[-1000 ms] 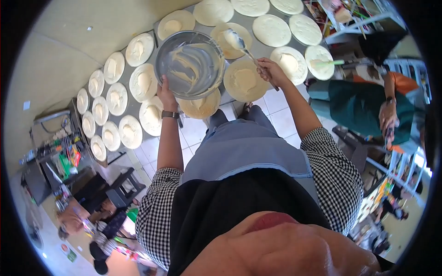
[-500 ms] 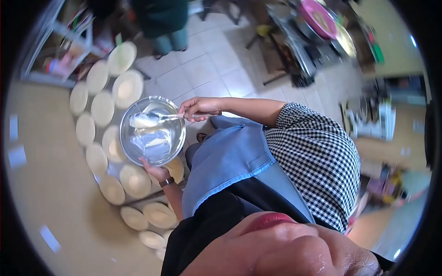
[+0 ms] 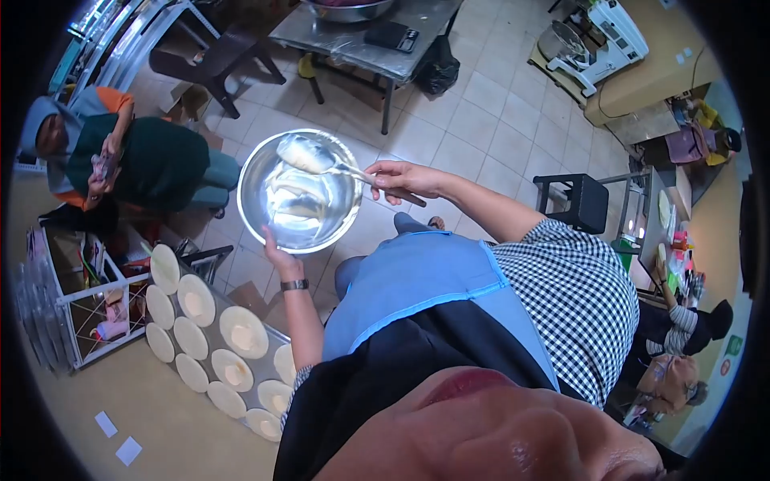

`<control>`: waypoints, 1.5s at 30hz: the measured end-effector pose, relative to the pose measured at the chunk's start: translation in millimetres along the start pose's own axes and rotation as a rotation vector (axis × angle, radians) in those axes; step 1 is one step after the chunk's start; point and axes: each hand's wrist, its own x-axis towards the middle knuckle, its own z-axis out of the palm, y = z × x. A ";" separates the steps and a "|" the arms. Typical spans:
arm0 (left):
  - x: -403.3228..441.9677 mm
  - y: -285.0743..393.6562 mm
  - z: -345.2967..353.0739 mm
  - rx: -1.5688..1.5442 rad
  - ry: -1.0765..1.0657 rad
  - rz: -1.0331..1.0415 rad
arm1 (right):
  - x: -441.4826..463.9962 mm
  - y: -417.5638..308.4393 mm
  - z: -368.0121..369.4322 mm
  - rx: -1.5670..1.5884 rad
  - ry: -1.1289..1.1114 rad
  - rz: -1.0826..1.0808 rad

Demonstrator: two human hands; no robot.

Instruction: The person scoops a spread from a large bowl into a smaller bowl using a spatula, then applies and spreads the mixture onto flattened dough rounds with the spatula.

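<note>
A shiny metal mixing bowl [image 3: 253, 192] is held out in front of my body, with pale cream smeared over its inside. My left hand [image 3: 281, 255] grips its near rim, thumb up along the outer wall. A large spoon [image 3: 346, 169] lies across the bowl's upper part, its head coated in thick cream. Around its handle are the fingers of my right hand [image 3: 403, 180], just outside the rim. To the lower left, flat pale rounds [image 3: 243, 332] lie in rows on a table, several with cream in the middle.
A metal table [image 3: 337, 34] with a black scale [image 3: 391, 36] stands ahead, beside a dark plastic stool [image 3: 210, 66]. Another person [image 3: 144, 160] in a dark green apron is at the left. A stand mixer [image 3: 613, 40] is at upper right; two people [image 3: 682, 329] are at far right.
My body and view have turned away from the table of rounds. The bowl, formerly over its edge, is now above the floor. Both hands keep their holds.
</note>
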 end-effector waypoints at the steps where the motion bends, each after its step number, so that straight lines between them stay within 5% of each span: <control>1: -18.5 -20.0 43.1 0.006 -0.041 -0.027 | -41.0 -0.6 -26.6 0.008 0.044 -0.021; 9: -98.8 -219.5 441.1 -0.004 -0.286 -0.178 | -331.4 -58.9 -329.9 0.063 0.394 -0.147; 14: -73.8 -284.2 586.2 0.085 -0.353 -0.193 | -394.5 -94.5 -452.5 0.059 0.582 -0.184; 23: 58.6 -360.6 806.6 0.061 -0.432 -0.230 | -376.3 -219.6 -695.0 -0.044 0.702 -0.225; 34: 256.6 -412.0 1059.6 0.153 -0.227 -0.174 | -302.4 -456.8 -1019.4 -0.426 0.867 -0.201; 38: 288.9 -443.9 1105.7 0.123 -0.124 -0.180 | -263.9 -515.6 -1148.1 -0.747 0.897 -0.183; 41: 305.4 -474.3 1137.7 0.080 -0.021 -0.174 | -221.9 -570.2 -1226.7 -1.288 0.892 -0.111; 45: 296.6 -522.8 1189.1 -0.035 0.160 -0.081 | -158.8 -625.0 -1328.2 -1.644 0.709 -0.102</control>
